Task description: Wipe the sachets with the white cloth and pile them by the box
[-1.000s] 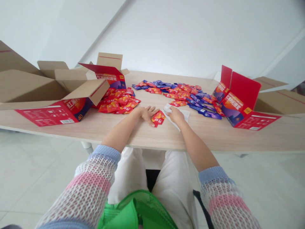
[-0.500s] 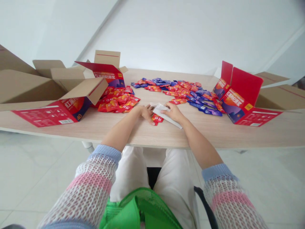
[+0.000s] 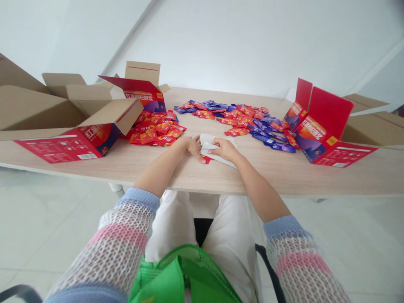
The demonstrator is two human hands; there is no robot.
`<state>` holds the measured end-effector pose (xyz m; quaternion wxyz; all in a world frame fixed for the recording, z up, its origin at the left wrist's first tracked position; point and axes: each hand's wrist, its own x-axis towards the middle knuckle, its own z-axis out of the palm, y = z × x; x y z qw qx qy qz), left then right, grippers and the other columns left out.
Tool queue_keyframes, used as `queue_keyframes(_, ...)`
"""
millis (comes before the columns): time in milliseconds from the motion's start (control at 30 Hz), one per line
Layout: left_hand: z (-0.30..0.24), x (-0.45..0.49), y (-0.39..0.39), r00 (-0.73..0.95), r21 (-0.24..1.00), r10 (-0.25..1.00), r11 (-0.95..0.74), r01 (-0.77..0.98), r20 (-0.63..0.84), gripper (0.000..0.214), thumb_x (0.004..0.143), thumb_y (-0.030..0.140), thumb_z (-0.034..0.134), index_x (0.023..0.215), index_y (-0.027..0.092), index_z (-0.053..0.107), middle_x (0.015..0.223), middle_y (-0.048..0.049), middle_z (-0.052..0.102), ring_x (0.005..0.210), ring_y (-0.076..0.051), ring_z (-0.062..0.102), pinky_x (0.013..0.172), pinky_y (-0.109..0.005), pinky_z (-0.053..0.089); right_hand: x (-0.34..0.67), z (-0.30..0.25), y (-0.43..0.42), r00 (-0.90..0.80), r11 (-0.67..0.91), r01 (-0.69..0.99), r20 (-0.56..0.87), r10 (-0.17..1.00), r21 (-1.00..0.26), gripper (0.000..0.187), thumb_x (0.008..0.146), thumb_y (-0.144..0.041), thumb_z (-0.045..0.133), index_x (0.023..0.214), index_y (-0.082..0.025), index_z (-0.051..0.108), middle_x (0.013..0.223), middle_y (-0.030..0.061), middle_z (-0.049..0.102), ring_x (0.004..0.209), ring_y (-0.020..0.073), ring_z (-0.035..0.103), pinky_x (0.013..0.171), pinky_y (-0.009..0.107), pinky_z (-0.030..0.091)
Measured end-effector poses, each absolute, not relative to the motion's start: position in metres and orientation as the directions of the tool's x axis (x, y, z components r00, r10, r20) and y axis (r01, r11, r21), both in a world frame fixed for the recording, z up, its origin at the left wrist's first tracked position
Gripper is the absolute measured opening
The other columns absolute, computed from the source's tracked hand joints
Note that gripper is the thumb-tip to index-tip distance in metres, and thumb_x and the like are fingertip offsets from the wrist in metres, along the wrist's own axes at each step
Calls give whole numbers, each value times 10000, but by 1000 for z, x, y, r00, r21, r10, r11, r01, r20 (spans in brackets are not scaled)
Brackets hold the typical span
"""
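A pale tabletop (image 3: 293, 176) carries open red cartons (image 3: 318, 136) at both sides, with heaps of red and purple-blue sachets (image 3: 249, 122) between them. A white cloth (image 3: 207, 139) is held in the right hand's (image 3: 224, 149) grip. The left hand (image 3: 195, 147) lies beside it, grip wide, thumb at a single red sachet (image 3: 206, 159) mostly covered by the cloth.

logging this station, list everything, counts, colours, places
open boxes: three, red outside, two left, one right
left sachets: uncounted, mostly red, left
mixed sachets: uncounted, red and blue, right centre
cloth: one, white, front centre
lone sachet: one, red, beside cloth
table: one, beige, centre
wall: one, white, behind
floor: one, pale, below
dark bars: two, black, bottom
garment: one, green, bottom centre
trousers: one pair, white, below
sleeves: two, multicoloured, lower sides
left hand: one, bare, centre
right hand: one, bare, on cloth
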<state>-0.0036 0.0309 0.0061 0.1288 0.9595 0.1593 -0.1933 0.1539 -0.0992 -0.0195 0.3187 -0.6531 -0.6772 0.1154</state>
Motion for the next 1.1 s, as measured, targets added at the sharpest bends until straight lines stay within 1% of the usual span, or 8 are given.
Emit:
queue_keyframes(133, 7, -3, 31, 846, 133, 261, -924, 358, -465, 1247, 496, 703, 669, 1502, 314, 44, 1560, -51, 11, 1374, -388, -145, 1055, -625, -9, 159, -24, -94, 128, 46, 811, 254, 959, -584, 304, 655, -442, 722, 788, -189, 617, 705, -31, 600, 647, 137, 521, 577, 228, 338)
queue_keyframes(300, 9, -5, 28, 847, 114, 285, -922, 370, -449, 1312, 502, 718, 649, 1493, 270, -85, 1530, -83, -176, 1368, -399, -148, 1060, -610, 11, 166, -24, -94, 318, -166, 853, 242, 917, -494, 348, 679, -479, 713, 880, -202, 649, 860, 38, 665, 775, 191, 577, 668, 270, 395)
queue_keyframes(467, 13, -4, 25, 835, 107, 296, -917, 385, -464, 1346, 504, 716, 647, 1479, 244, -152, 1518, -97, -202, 1370, -402, -136, 1060, -609, 24, 184, -20, -100, 522, -407, 825, 254, 814, -392, 387, 704, -471, 706, 997, -227, 644, 1020, 100, 666, 933, 251, 596, 738, 317, 415)
queue_keyframes(600, 13, -3, 26, 830, 102, 308, -913, 396, -465, 1362, 478, 716, 659, 1479, 268, -148, 1522, -92, -193, 1372, -403, -132, 1055, -619, 32, 206, -21, -103, 616, -491, 761, 235, 752, -424, 379, 681, -435, 730, 989, -234, 639, 1006, 84, 658, 941, 251, 590, 763, 331, 417)
queue_keyframes(700, 14, -5, 27, 847, 133, 295, -913, 387, -442, 1353, 473, 716, 662, 1484, 284, -127, 1529, -83, -178, 1375, -398, -123, 1057, -616, 37, 213, -23, -102, 563, -359, 769, 295, 772, -529, 328, 683, -395, 723, 932, -204, 627, 934, 54, 646, 870, 217, 572, 747, 309, 415)
queue_keyframes(867, 15, -9, 27, 861, 162, 292, -908, 387, -417, 1358, 455, 675, 705, 1505, 247, -43, 1543, -82, -121, 1384, -390, -91, 1082, -574, 34, 186, -19, -99, 255, 104, 768, 451, 856, -632, 316, 701, -436, 682, 845, -165, 605, 763, 1, 587, 704, 154, 501, 642, 253, 384)
queue_keyframes(1000, 15, -10, 29, 870, 198, 265, -907, 371, -416, 1271, 446, 658, 721, 1505, 299, 116, 1558, -5, 88, 1397, -366, -30, 1112, -511, 6, 154, -18, -100, -55, 232, 744, 288, 956, -627, 343, 671, -484, 694, 830, -185, 639, 692, -34, 568, 656, 138, 493, 607, 235, 358)
queue_keyframes(1100, 16, -10, 29, 885, 239, 236, -906, 349, -401, 1286, 443, 644, 723, 1506, 306, 81, 1556, 11, 113, 1391, -370, -71, 1098, -550, -2, 148, -20, -98, -74, 181, 808, 208, 975, -561, 333, 664, -487, 707, 827, -200, 662, 734, -29, 614, 694, 152, 534, 625, 240, 362)
